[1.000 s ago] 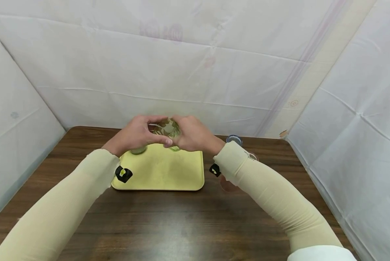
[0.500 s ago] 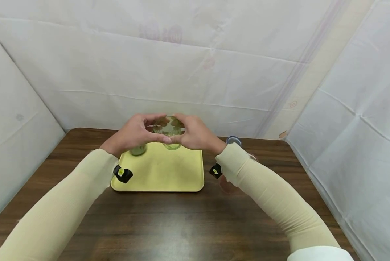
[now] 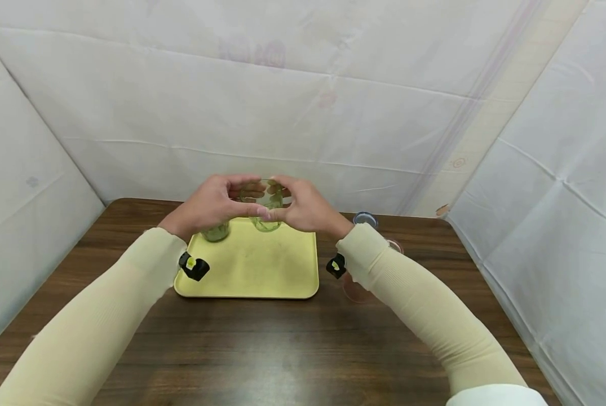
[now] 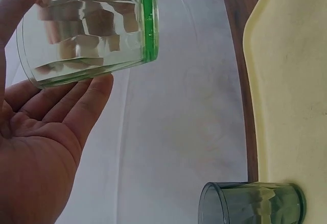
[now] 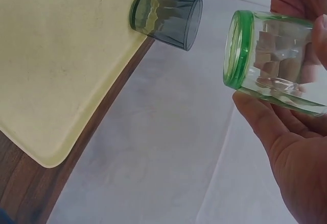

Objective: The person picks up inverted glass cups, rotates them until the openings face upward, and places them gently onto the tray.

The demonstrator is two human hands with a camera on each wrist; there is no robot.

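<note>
Both hands hold one clear green glass [image 3: 267,206] in the air over the far edge of the yellow tray [image 3: 252,270]. My left hand [image 3: 216,206] grips it from the left and my right hand [image 3: 305,208] from the right, thumbs in front and fingers behind. In the left wrist view the green glass [image 4: 92,30] lies between my thumb and fingers [image 4: 76,112]. In the right wrist view the green glass [image 5: 273,63] has its thick rim turned toward the tray [image 5: 61,55]. A dark grey-green glass [image 3: 215,231] stands at the tray's far left corner, partly hidden by my left hand.
A blue glass [image 3: 365,219] stands on the brown table [image 3: 282,349] right of the tray. A pink glass [image 3: 355,288] shows beside it, mostly hidden under my right forearm. White sheeting closes off the back and both sides.
The green glass has turned a little more upright between my hands. Both hands stay over the tray's far edge.
</note>
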